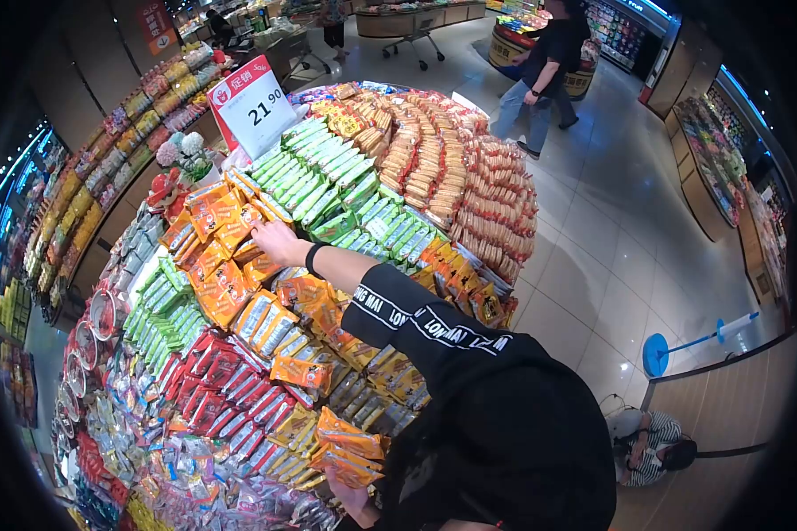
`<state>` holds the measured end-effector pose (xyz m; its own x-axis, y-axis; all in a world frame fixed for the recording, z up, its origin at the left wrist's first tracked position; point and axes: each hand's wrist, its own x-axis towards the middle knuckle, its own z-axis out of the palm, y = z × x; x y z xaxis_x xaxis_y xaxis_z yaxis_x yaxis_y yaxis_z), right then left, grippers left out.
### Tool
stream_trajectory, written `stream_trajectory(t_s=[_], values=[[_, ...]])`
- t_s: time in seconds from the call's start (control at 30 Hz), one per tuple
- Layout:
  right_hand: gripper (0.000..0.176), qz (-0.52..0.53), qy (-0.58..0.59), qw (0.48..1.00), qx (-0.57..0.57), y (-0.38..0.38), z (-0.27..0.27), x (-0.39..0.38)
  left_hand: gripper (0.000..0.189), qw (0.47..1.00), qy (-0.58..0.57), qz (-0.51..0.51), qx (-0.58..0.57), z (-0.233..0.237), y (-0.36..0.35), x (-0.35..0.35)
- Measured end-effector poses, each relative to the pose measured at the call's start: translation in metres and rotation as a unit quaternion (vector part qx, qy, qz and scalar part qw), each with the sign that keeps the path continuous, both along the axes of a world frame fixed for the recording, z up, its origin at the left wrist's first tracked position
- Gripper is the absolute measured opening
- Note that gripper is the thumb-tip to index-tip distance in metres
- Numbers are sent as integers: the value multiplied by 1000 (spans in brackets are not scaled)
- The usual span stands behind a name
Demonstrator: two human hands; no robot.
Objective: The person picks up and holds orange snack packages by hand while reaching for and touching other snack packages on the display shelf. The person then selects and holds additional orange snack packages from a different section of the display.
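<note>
My right hand [276, 242], with a black band on the wrist, reaches over the snack display. Its fingers are closed at an orange packet [237, 228] in a raised stack of similar packets. Low in the view, my left hand [350, 497] is partly hidden under several orange packets [349, 453] that it holds against its fingers, close to my body. Between the two hands lie rows of yellow-orange packets [303, 372] and red packets [211, 382]. Green packets [314, 173] fill rows beyond my right hand.
A price sign [255, 108] stands at the display's back, beside artificial flowers [183, 149]. Brown packaged snacks [496, 195] cover the far side. A person in dark clothes [545, 75] walks on the tiled floor [607, 239]. Another in a striped top [655, 447] is at lower right.
</note>
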<state>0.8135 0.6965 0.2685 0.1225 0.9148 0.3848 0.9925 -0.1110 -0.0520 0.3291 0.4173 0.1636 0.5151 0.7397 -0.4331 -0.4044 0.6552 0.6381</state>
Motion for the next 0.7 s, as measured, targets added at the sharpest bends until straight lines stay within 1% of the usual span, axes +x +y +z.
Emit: stream_trajectory(t_s=[0.03, 0.17, 0.23, 0.27, 0.3, 0.37, 0.4, 0.43, 0.47, 0.5, 0.53, 0.57, 0.6, 0.63, 0.67, 0.7], values=[[26, 0, -29, 1000, -8, -2, 4, 2, 59, 1000, 11, -5, 9, 0, 0, 1], [29, -6, -30, 1000, 4, -6, 13, 8, 60, 1000, 10, -6, -10, 0, 0, -1], [31, 19, -49, 989, 136, -7, 18, 11, 63, 999, -35, -34, -8, 6, -2, 0], [27, 33, -11, 992, 121, -10, 22, 13, 63, 999, -33, -32, -8, 5, -3, -2], [27, 35, -9, 992, 122, -16, 24, 14, 63, 999, -32, -27, -10, 2, -3, -3], [26, 40, 68, 982, 173, -32, 35, 16, 63, 999, -29, -19, -8, -1, -2, -1], [25, 15, 124, 983, 133, -39, 40, 17, 59, 999, -42, -10, -26, -1, -2, 3], [26, -14, 174, 978, 117, -33, 30, 26, 55, 998, -51, 4, -43, 0, -3, 3], [26, -20, 216, 969, 121, -40, 32, 28, 49, 995, -33, 55, -82, -15, -3, 0], [27, -26, 294, 951, 92, -53, 42, 26, 38, 996, -29, 43, -73, -2, -6, 0], [28, 30, 371, 910, 181, -52, 28, 31, 30, 996, 20, 57, -62, 16, -8, 12], [27, -9, 399, 902, 163, -41, 20, 39, 28, 996, 6, 38, -79, 3, -6, 7], [26, -48, 427, 899, 83, -48, 37, 39, 28, 997, 18, 46, -62, 36, -9, 24], [28, -109, 420, 894, 108, -36, 24, 47, 32, 996, -6, 54, -64, 14, -7, 10], [32, -107, 390, 903, 145, -27, 10, 56, 34, 997, 4, 47, -54, -5, -13, -4], [35, -97, 384, 905, 158, -21, 0, 63, 37, 998, 13, 33, -47, 12, -12, 6]])
